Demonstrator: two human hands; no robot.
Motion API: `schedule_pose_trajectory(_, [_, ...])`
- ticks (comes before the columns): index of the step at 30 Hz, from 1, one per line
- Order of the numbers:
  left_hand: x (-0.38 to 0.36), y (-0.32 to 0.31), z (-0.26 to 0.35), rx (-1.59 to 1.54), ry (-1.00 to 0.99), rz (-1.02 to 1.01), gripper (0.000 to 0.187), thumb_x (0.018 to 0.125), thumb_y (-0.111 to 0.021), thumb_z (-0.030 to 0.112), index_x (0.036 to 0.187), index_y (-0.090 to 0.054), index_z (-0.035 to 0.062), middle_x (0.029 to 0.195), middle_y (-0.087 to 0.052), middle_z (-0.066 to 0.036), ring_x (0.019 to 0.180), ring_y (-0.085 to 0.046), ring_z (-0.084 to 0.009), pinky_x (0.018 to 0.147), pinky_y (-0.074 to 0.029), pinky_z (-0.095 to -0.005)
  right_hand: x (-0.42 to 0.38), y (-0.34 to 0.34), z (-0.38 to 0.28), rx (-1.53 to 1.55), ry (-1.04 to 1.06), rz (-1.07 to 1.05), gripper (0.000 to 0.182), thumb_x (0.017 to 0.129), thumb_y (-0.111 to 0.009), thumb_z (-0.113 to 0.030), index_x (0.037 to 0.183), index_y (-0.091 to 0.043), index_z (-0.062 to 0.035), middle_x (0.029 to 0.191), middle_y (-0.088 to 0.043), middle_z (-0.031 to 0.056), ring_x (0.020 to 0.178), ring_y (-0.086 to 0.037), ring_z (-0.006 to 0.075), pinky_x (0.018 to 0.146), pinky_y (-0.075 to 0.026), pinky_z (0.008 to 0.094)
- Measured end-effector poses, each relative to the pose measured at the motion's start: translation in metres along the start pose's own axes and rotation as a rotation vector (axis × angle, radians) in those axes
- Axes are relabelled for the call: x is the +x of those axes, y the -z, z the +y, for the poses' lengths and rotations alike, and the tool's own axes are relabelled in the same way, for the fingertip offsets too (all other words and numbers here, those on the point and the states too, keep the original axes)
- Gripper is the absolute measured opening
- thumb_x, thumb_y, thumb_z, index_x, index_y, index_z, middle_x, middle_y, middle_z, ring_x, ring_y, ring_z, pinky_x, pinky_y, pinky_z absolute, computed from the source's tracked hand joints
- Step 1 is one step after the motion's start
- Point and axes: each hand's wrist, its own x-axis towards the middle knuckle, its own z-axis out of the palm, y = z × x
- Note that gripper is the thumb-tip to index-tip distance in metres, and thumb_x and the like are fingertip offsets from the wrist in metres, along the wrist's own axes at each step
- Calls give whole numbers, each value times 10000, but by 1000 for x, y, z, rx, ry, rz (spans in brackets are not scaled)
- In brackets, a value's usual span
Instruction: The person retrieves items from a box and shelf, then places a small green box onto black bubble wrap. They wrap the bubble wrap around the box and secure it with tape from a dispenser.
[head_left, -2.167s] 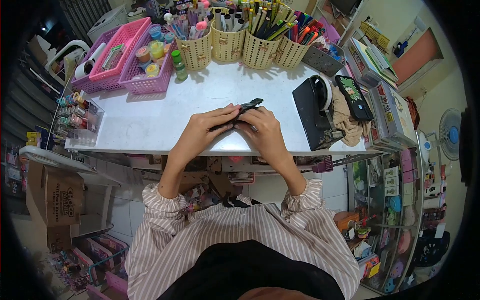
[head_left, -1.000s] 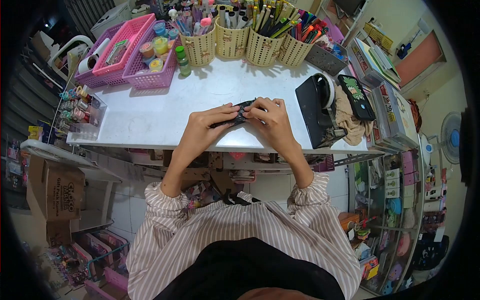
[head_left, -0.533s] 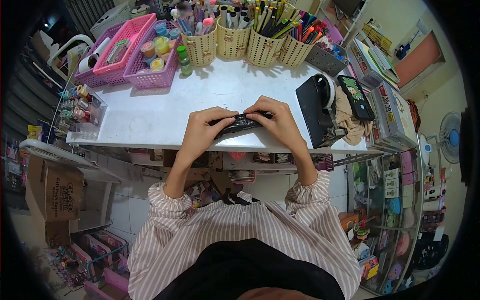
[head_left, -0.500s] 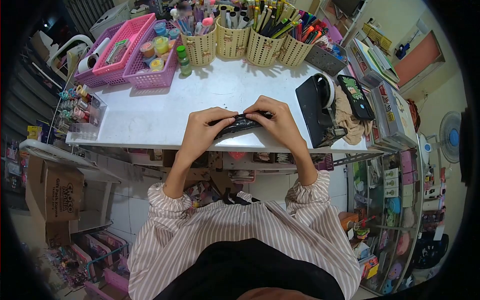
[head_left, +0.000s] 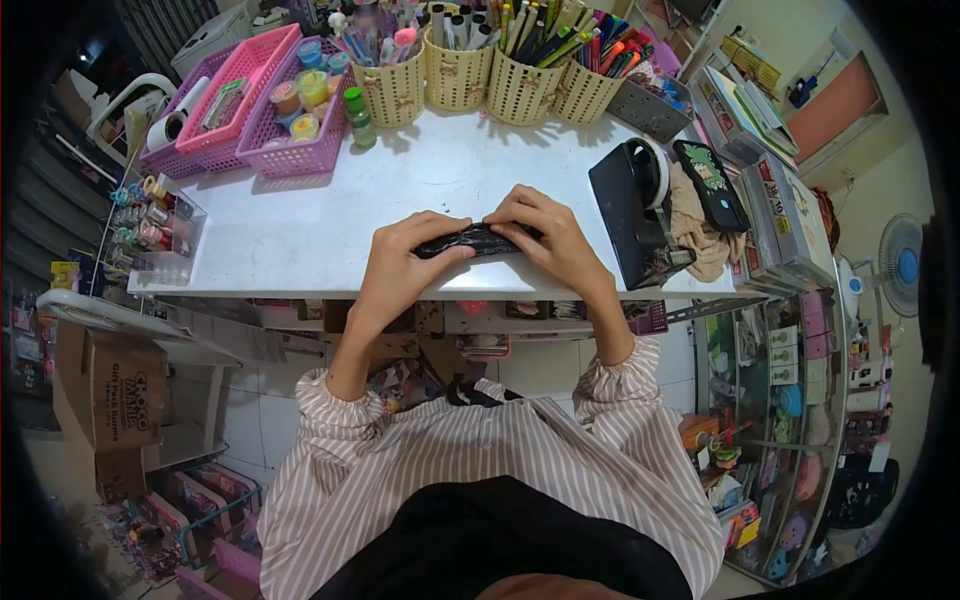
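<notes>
A shiny, elongated black plastic bundle (head_left: 482,240) lies level between my two hands, just above or on the white table (head_left: 300,235) close to its front edge. Its kind does not show clearly; the surface looks like wrinkled plastic. My left hand (head_left: 405,250) grips the left end, thumb along the near side and fingers over the top. Around the right end, my right hand (head_left: 545,235) is closed with bent fingertips on the upper edge. Both hands cover the bundle's ends.
Purple and pink baskets (head_left: 290,160) stand back left beside a green-capped bottle (head_left: 360,122). Cream pen baskets (head_left: 455,80) line the back. A black tape dispenser (head_left: 622,215), a cloth (head_left: 697,235) and a phone (head_left: 712,185) sit right; an acrylic rack (head_left: 160,235) sits left.
Both thumbs and fingers have shifted on the black bundle, which now looks narrower and more rolled up. The left thumb lies lower along its near side. The view has tilted slightly.
</notes>
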Motion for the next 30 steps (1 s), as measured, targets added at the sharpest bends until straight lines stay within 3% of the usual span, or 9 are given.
schedule_pose_trajectory(5, [4,3,1,-67,102,-23,280,726,-701,78,995,-664,8,960,-666,-102,843,-622,-157,767,-469,-262,-2,1,-3,-221,227,24,208,768,-654,-156,910,-628,-5,870,-574,79,811,-548,237,731,-442,341])
schedule_pose_trajectory(15, [6,2,1,-126,102,-43,259,740,-685,80,986,-667,0,963,-662,-107,882,-615,-169,798,-460,-267,-3,-1,5,-35,146,-1,221,754,-666,-171,901,-635,-10,902,-590,79,824,-560,242,738,-451,338])
schedule_pose_trajectory(17, [3,1,3,-137,96,-21,254,741,-684,80,980,-668,-2,955,-662,-108,880,-616,-171,798,-458,-266,-2,0,5,-18,91,-23,257,762,-660,-182,962,-626,-24,956,-588,73,884,-555,244,778,-437,350])
schedule_pose_trajectory(20, [1,-12,11,-74,55,88,223,744,-680,78,950,-671,-6,937,-664,-103,847,-632,-174,771,-472,-257,-5,1,-8,-277,128,62,306,772,-652,-190,1039,-606,-47,1033,-576,68,962,-536,243,825,-410,361])
schedule_pose_trajectory(21, [-1,-14,11,-26,39,168,218,740,-681,66,944,-671,-8,933,-663,-103,840,-630,-180,764,-472,-259,-10,2,-19,-311,82,149,380,748,-674,-114,1110,-578,-45,1086,-570,100,989,-538,281,855,-409,361])
schedule_pose_trajectory(23, [-6,-22,14,4,8,237,213,735,-682,54,938,-671,-11,928,-662,-102,833,-628,-186,757,-472,-262,-22,19,-41,-237,48,286,349,767,-663,-194,1083,-594,-66,1069,-571,79,985,-528,252,841,-393,350])
schedule_pose_trajectory(26, [-14,-29,16,122,-57,296,233,722,-683,25,952,-667,-9,924,-654,-89,790,-590,-197,718,-467,-284,-48,57,-64,-190,-174,652,197,759,-668,-104,946,-656,-44,956,-594,84,922,-548,234,809,-397,336])
schedule_pose_trajectory(28, [-15,-30,18,126,-44,296,234,726,-680,16,959,-668,-9,929,-654,-93,817,-600,-196,740,-465,-281,-61,87,-58,-586,-320,743,184,770,-662,-140,909,-657,-18,929,-598,92,893,-542,242,798,-401,325])
schedule_pose_trajectory(30, [-14,-32,20,141,-25,309,237,728,-677,5,964,-670,-7,938,-651,-92,838,-608,-191,757,-465,-279,-73,107,-38,-568,-436,648,202,776,-660,-170,893,-654,-5,928,-602,96,886,-534,248,801,-398,320])
